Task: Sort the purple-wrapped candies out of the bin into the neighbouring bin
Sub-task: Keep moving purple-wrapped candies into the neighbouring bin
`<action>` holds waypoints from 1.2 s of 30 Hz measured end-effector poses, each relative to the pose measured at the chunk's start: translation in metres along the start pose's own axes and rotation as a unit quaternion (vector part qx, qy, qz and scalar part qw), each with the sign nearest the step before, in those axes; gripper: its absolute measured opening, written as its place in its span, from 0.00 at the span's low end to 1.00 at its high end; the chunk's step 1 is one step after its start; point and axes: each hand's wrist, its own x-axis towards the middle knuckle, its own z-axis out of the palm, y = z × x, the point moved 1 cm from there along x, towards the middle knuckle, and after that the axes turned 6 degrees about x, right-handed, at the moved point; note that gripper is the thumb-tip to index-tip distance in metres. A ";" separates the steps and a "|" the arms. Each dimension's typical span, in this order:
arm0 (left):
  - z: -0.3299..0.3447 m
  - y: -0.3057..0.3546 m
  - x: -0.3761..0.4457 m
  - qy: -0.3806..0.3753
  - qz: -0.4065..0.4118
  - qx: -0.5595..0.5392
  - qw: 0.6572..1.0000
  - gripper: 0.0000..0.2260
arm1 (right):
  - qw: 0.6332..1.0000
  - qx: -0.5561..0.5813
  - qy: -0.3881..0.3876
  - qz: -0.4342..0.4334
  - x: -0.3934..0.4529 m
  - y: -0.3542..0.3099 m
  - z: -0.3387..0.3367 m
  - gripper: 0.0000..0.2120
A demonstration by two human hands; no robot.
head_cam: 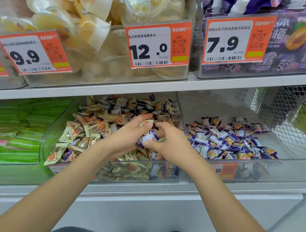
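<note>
A clear middle bin point(160, 171) on the lower shelf holds a heap of beige-wrapped candies point(89, 125) with some purple-wrapped ones mixed in. The neighbouring bin point(286, 170) to its right holds a pile of purple-wrapped candies point(229, 142). Both hands are inside the middle bin. My left hand point(126, 137) is cupped with a beige candy at its fingertips. My right hand point(170, 143) curls round several purple-and-white candies point(148, 137) held between the two hands.
Green packets point(12, 127) fill the bin to the left. The upper shelf carries bins of jelly cups point(94, 22) and purple pouches point(301, 43), with orange price tags point(156, 47) on their fronts. A wire mesh basket point(293, 112) hangs at the far right.
</note>
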 end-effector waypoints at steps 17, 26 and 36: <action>-0.017 -0.005 -0.022 0.178 0.085 0.058 0.979 0.26 | 0.982 0.074 0.135 -0.108 -0.010 -0.021 -0.009 0.12; -0.011 -0.005 -0.021 0.193 0.172 0.482 0.837 0.21 | 0.939 -0.177 0.287 0.071 -0.019 0.023 -0.080 0.18; 0.023 -0.013 0.042 -0.303 0.126 0.582 0.744 0.27 | 0.957 -0.103 0.270 0.031 -0.013 0.017 -0.070 0.17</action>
